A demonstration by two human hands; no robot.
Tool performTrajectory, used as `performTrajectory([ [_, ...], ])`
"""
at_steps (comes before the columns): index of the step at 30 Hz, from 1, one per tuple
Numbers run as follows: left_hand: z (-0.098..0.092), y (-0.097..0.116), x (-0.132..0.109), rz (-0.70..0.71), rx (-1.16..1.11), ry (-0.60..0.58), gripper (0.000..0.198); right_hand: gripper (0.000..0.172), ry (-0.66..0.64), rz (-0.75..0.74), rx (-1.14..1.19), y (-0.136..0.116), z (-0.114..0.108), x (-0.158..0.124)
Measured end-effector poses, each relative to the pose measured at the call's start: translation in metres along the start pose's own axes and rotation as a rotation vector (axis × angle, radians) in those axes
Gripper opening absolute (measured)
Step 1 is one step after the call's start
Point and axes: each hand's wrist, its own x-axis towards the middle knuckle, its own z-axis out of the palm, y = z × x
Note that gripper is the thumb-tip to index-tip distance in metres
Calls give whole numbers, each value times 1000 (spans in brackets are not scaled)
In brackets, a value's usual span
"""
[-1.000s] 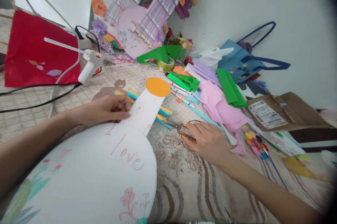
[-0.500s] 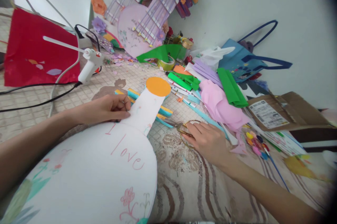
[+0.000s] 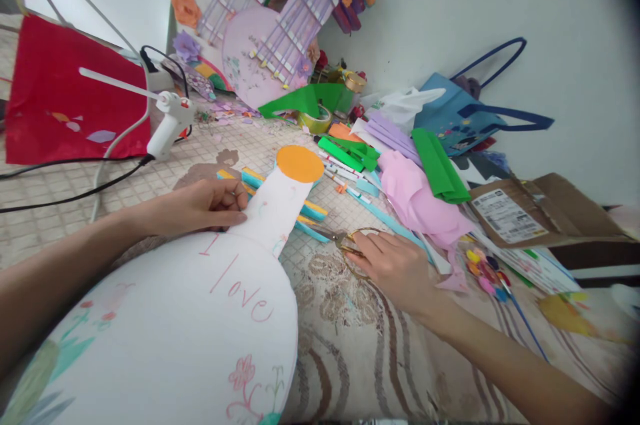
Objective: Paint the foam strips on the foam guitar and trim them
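Note:
A white paper guitar cutout (image 3: 165,338) fills the lower left, with drawn flowers and the handwritten words "I love". An orange disc (image 3: 300,164) tops its narrow neck. My left hand (image 3: 215,205) is closed at the base of the neck, thumb on the paper, other fingers curled. Over the gold handles of a pair of scissors (image 3: 341,238) lies my right hand (image 3: 397,272), its fingers closed on them. The scissor blades point left toward the neck. Blue-and-orange strips (image 3: 311,210) stick out on both sides from beneath the neck.
At the left, a white glue gun (image 3: 170,125) with a cable stands by a red bag (image 3: 75,92). Green tape (image 3: 316,120), pink paper (image 3: 415,195) and markers lie behind. A cardboard box (image 3: 550,208) and paint palette (image 3: 487,272) sit right, a blue bag (image 3: 450,112) farther back.

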Motion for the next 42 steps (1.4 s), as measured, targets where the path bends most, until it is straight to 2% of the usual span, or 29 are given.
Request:
performTrajectory([
  [3, 0, -2, 0, 9, 3, 2, 23, 19, 25, 58, 105, 2, 1, -1],
  [6, -1, -3, 0, 5, 23, 4, 24, 13, 53, 206, 239, 5, -2, -4],
  [10, -2, -5, -2, -2, 25, 0, 24, 11, -47, 316, 341, 9, -10, -9],
  [12, -1, -5, -2, -3, 21, 2, 24, 13, -100, 306, 352, 10, -14, -13],
  [15, 0, -3, -1, 5, 7, -5, 23, 17, -113, 269, 339, 10, -15, -18],
  [24, -1, -3, 0, 5, 0, -16, 21, 15, 22, 126, 172, 3, -4, -23],
  [29, -1, -6, 1, 9, 14, -3, 21, 16, 30, 61, 38, -4, -5, -17],
  [42, -2, -4, -1, 3, 49, -6, 21, 20, -13, 55, -37, -5, -10, -14],
])
